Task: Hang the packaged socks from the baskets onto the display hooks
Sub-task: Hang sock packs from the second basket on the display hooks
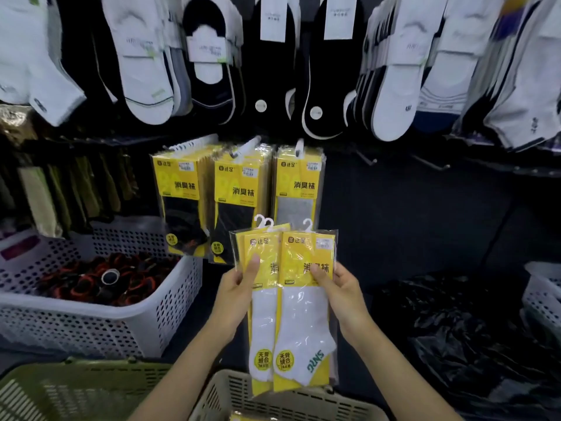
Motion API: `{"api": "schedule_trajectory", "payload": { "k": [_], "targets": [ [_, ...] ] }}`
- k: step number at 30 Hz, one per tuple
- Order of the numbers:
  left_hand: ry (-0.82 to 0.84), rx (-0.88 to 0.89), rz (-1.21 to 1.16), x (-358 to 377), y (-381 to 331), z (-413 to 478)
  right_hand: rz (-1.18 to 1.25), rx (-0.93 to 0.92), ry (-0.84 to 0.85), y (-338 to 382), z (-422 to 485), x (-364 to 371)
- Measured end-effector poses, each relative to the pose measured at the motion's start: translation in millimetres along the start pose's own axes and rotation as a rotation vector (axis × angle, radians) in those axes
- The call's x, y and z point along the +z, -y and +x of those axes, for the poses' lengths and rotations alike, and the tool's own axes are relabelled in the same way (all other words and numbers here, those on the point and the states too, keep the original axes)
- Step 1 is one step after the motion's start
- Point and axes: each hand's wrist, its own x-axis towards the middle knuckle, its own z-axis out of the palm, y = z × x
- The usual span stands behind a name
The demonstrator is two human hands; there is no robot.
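I hold a small stack of yellow-carded sock packs (pixel 299 317) with white socks upright in front of me, their white plastic hangers (pixel 267 223) pointing up. My left hand (pixel 239 287) grips the stack's left edge, thumb on the front. My right hand (pixel 337 287) grips the right edge of the front pack. Beyond them, three rows of matching yellow packs (pixel 239 192) hang on display hooks (pixel 299 145). A beige basket (pixel 224 396) below my hands holds another yellow pack at the frame's bottom edge.
A white perforated basket (pixel 170 302) of dark rolled socks stands at left, a green basket (pixel 69 387) at the bottom left, another white basket (pixel 543 296) at right. Black plastic (pixel 455 323) lies at right. Bare hooks (pixel 431 164) stick out right of the yellow packs. White and black socks hang above.
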Motion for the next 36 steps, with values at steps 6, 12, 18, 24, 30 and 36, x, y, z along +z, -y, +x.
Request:
{"api": "schedule_trajectory", "payload": {
  "k": [6,12,18,24,30,36],
  "targets": [
    [-0.187,0.058,0.115,-29.9,-31.3,31.8,-0.061,-0.088,-0.091,29.7,33.7,0.6],
    [-0.312,0.193,0.204,-45.0,-71.2,57.1,-0.129,-0.176,-0.122,67.1,81.0,16.2],
    [-0.314,0.206,0.197,-46.5,-83.8,72.4,-0.236,-0.202,-0.099,73.9,113.2,33.7],
    [-0.335,0.204,0.107,-38.7,-78.5,75.4,-0.202,-0.082,-0.154,61.2,138.9,46.9],
    [-0.332,0.172,0.100,-35.0,-77.7,71.3,-0.154,0.029,-0.386,51.2,158.8,36.7],
    [-0.304,0.134,0.100,-31.4,-68.8,65.8,-0.299,0.020,-0.547,42.5,145.9,25.3]
  ]
}}
